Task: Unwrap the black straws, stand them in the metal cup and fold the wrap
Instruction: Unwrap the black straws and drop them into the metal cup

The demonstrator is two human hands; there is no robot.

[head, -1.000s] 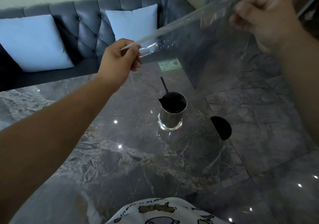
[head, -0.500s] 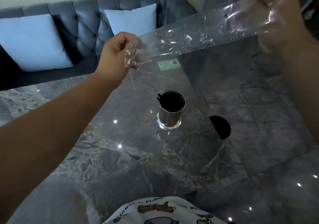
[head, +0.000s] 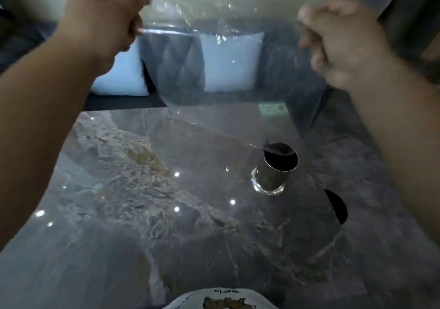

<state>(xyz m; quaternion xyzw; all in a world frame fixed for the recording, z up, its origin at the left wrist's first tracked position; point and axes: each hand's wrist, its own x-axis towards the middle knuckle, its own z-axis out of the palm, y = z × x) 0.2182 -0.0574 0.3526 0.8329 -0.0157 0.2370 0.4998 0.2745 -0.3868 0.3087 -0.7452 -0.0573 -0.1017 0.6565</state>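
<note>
both arms reach forward and up, bare forearms rising from the lower corners of the view, hands raised near the top. the left hand (head: pixel 104 20) is curled into a fist, knuckles up, pinching the left edge of the wrap (head: pixel 214 53) between thumb and bent fingers. the right hand (head: pixel 342 44) is also closed, fingers folded in, and grips the wrap's right edge; it is blurred, so the exact finger placement is hard to tell. the two hands are well apart, with the clear wrap stretched as a sheet between them. the wrap hangs down from the hands in front of the sofa (head: pixel 176 53) and its pale cushions (head: pixel 231 60), which show through it, and its lower edge falls over the far part of the table (head: pixel 142 189). glints and creases run along its top edge near the left hand.

the cup (head: pixel 273 172) stands upright on the dark marble table, right of centre, below and between the hands and nearer the right one. it touches neither hand. the straws (head: pixel 278 152) sit inside it as a dark mass, and one end pokes just above the rim at the far left side. a green label (head: pixel 272 109) lies on the table beyond the cup, seen through the wrap. a dark round notch (head: pixel 338 206) sits at the table's right edge, near the cup.
</note>
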